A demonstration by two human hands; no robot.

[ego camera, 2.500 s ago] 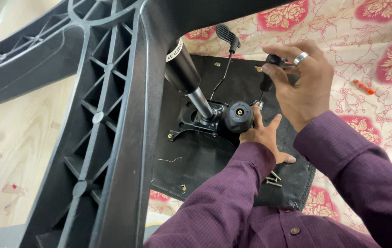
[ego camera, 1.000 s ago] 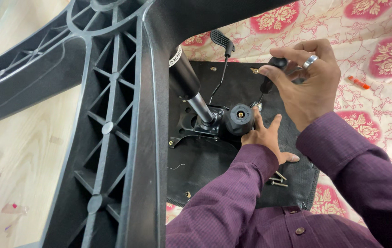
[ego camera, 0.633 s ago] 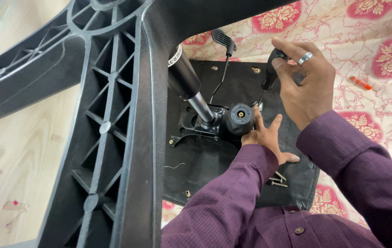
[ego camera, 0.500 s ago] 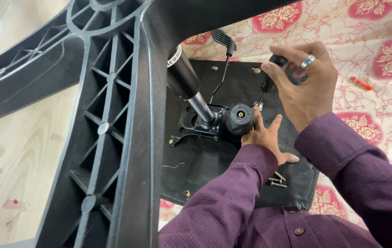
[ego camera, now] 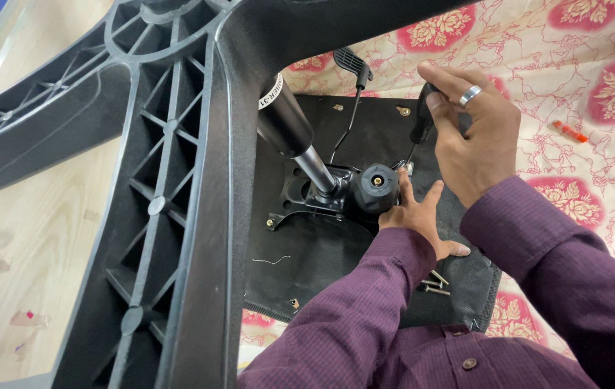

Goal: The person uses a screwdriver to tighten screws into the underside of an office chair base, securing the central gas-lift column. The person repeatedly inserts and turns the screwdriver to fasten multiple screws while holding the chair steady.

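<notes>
Head view shows your right hand raised over the upturned black seat base, its fingers curled tight around the dark handle of a screwdriver. The tool's thin shaft runs down and left from your fist toward the metal mechanism plate bolted to the seat underside; its tip is hidden where it meets the plate, just beside the round black knob. Your left hand lies flat-ish on the seat base right against that knob, fingers spread and touching the area by the tool tip; whether they pinch anything there, you cannot tell from this angle. A gas cylinder rises out of the plate at a tilt into the hub of the black star-shaped chair base, which fills the left half of the view. A thin lever with a paddle end sticks up from the mechanism. A few loose screws lie on the seat base near your left wrist. The seat rests on a floral cloth, where a small orange item lies well apart.
</notes>
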